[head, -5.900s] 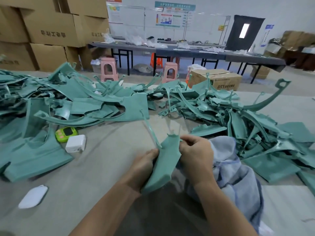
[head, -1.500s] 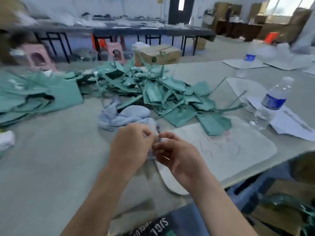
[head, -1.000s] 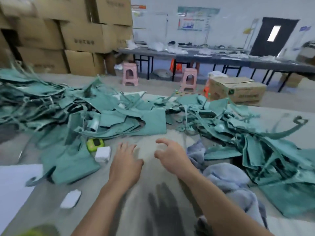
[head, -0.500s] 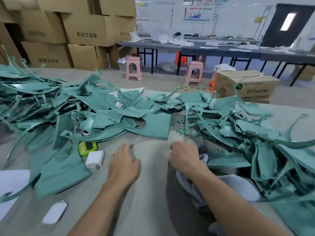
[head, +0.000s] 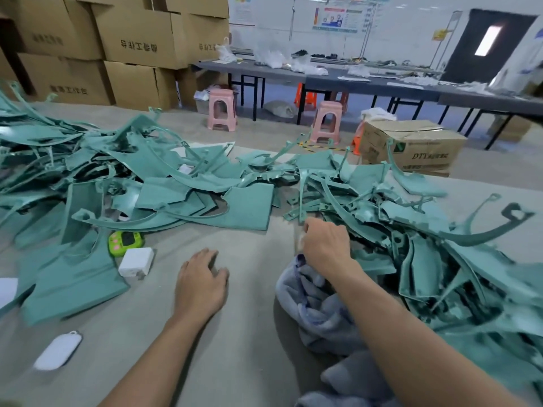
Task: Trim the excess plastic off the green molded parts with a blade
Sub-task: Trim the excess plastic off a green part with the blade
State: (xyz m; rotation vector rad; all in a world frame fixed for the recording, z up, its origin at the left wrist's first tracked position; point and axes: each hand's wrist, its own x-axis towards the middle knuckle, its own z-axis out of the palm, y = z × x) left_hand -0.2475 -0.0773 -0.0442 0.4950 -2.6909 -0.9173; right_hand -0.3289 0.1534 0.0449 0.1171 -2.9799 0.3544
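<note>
Green molded parts lie in two heaps on the grey table: a left pile (head: 164,195) and a right pile (head: 417,248). My left hand (head: 202,284) rests palm down on the bare table between them, fingers relaxed and holding nothing. My right hand (head: 324,245) is at the near-left edge of the right pile, knuckles up and fingers curled under, just below an upright green stem (head: 301,198). Whether those fingers grip a part is hidden. No blade shows.
A blue-grey cloth (head: 320,312) lies bunched under my right forearm. A green gadget (head: 126,242), a white charger block (head: 136,262) and a white tag (head: 58,351) sit left of my left hand. Cardboard boxes, pink stools and long tables stand beyond the table.
My right hand has moved forward and right, from above the cloth to the edge of the right pile. My left hand has stayed on the table.
</note>
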